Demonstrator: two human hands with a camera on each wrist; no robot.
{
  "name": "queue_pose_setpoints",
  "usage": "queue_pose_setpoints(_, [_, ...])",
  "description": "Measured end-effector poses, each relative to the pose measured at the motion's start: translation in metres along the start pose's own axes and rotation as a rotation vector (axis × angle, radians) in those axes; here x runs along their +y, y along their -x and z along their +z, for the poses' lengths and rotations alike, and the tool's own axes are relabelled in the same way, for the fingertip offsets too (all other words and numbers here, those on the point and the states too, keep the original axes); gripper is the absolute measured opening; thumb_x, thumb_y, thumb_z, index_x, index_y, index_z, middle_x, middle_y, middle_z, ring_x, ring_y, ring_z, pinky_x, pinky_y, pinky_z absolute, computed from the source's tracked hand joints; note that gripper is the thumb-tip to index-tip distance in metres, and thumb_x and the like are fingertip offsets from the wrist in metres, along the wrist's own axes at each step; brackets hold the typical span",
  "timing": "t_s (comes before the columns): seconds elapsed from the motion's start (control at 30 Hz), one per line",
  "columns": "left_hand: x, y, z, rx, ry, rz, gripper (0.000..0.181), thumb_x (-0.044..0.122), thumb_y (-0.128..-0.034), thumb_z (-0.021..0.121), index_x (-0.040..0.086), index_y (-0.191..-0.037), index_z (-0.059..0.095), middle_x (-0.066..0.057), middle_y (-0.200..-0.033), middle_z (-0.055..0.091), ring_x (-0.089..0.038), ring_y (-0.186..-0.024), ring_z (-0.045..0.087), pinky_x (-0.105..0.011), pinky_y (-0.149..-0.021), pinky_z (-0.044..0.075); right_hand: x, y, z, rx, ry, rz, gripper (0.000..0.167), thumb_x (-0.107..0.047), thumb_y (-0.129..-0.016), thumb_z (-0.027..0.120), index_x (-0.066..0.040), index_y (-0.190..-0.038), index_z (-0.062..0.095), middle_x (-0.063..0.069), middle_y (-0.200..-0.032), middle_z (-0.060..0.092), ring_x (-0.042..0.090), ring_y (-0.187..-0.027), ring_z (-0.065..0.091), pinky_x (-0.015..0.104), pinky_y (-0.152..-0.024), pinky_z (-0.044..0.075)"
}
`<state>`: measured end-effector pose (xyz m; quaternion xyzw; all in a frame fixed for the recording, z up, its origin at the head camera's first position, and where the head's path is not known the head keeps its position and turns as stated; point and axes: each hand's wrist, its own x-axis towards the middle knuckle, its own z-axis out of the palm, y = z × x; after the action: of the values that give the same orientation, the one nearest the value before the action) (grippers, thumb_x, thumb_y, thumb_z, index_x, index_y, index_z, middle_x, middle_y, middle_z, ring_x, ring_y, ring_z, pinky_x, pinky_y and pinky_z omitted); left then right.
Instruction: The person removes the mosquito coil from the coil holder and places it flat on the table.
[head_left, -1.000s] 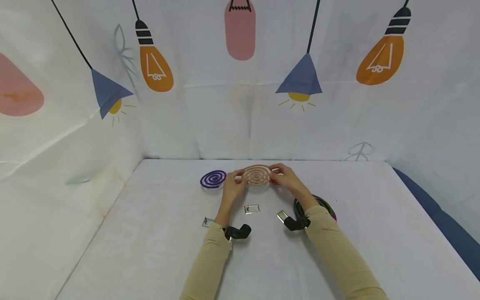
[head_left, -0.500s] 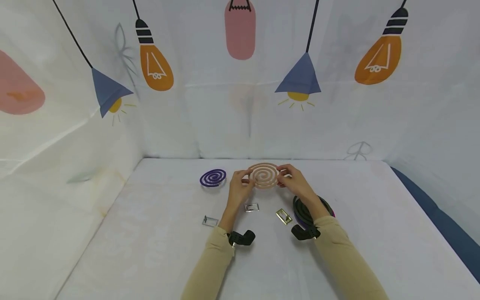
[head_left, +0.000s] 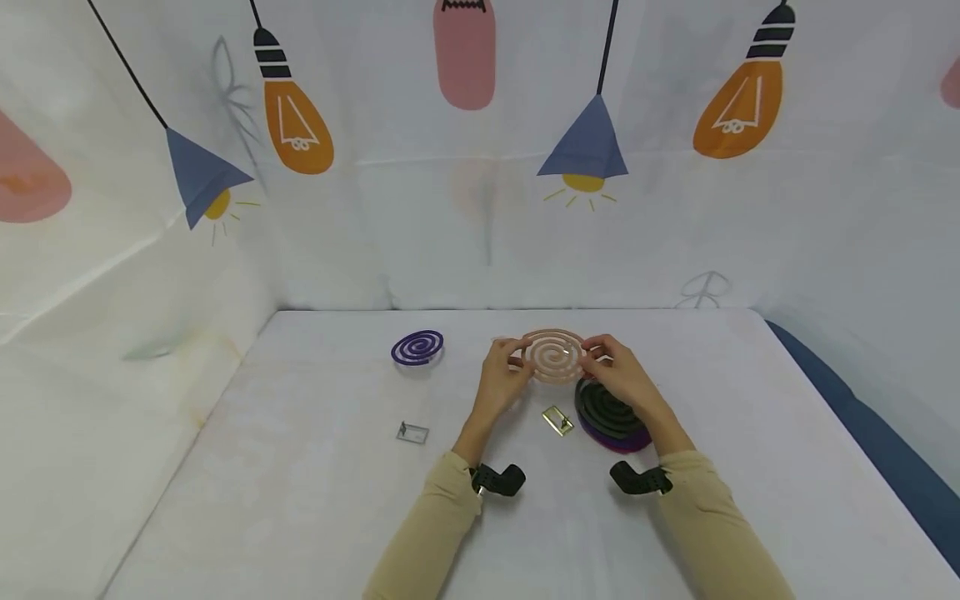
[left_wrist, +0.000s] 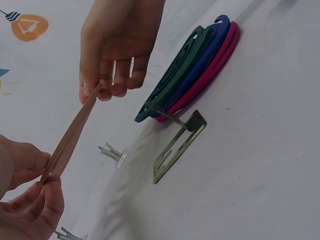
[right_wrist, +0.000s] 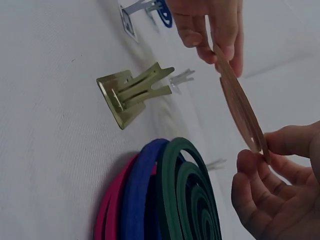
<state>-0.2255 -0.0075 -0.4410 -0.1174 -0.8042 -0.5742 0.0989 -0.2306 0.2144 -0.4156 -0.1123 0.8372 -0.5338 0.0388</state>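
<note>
A tan mosquito coil [head_left: 553, 356] is held up flat between both hands, above the table. My left hand [head_left: 504, 379] pinches its left edge between thumb and fingers. Its opposite edge is pinched by my right hand [head_left: 622, 375]. In both wrist views the coil [left_wrist: 70, 137] appears nearly edge-on. Close below the right hand lies a stack of coils, with a green coil [right_wrist: 190, 195] on top, a blue one [right_wrist: 135, 195] beneath and pinkish red [right_wrist: 107, 210] at the bottom. Beside this stack stands a gold metal coil stand [head_left: 558, 420] with a raised prong.
A purple coil [head_left: 417, 347] sits at the back left of the white table [head_left: 300, 500]. Nearer the front is a silver coil stand [head_left: 412, 432]. Another silver stand [right_wrist: 181, 79] shows behind the gold one in the right wrist view. A patterned curtain [head_left: 420, 233] hangs behind.
Both hands have carried the tan coil to the right, toward the stack. The left forearm now covers where the middle silver stand showed in the head view. The gold stand stays put.
</note>
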Motion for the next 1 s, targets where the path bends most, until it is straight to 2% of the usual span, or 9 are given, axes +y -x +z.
queue_pose_setpoints(0.27, [0.003,0.009,0.018,-0.09,0.016,-0.001,0.038,-0.003,-0.0903,0.067,-0.007,-0.128,0.066,-0.026,-0.125,0.057,-0.035,-0.099,0.071,-0.026,-0.08,0.061,0.008,0.026,-0.018,-0.007,0.035,0.047,0.038,-0.015,-0.103,0.062,0.008,-0.131,0.051,0.018,-0.106,0.062,0.013,-0.083,0.065,0.024,-0.074,0.057])
queue_pose_setpoints(0.57, [0.012,0.013,0.038,-0.18,-0.017,0.059,0.036,0.0,-0.0934,0.066,-0.005,-0.129,0.066,-0.025,-0.125,0.058,-0.034,-0.099,0.07,-0.021,-0.081,0.058,0.02,0.047,-0.038,-0.029,0.085,0.079,0.033,-0.016,-0.104,0.06,0.008,-0.126,0.051,0.016,-0.103,0.06,0.014,-0.081,0.063,0.025,-0.071,0.055])
queue_pose_setpoints(0.8, [0.013,0.016,0.048,-0.223,-0.053,0.063,0.033,0.002,-0.0941,0.065,-0.003,-0.127,0.068,-0.023,-0.124,0.059,-0.032,-0.099,0.07,-0.022,-0.082,0.058,0.019,0.058,-0.049,-0.041,0.183,0.044,0.03,-0.014,-0.104,0.06,0.007,-0.124,0.053,0.015,-0.099,0.063,0.012,-0.077,0.061,0.026,-0.066,0.053])
queue_pose_setpoints(1.0, [0.014,0.019,0.057,-0.243,-0.095,0.049,0.031,0.005,-0.0966,0.066,0.0,-0.127,0.069,-0.019,-0.122,0.06,-0.026,-0.103,0.066,-0.022,-0.085,0.058,0.021,0.064,-0.056,-0.042,0.213,0.031,0.027,-0.012,-0.102,0.062,0.006,-0.121,0.054,0.012,-0.095,0.062,0.009,-0.07,0.056,0.024,-0.059,0.047])
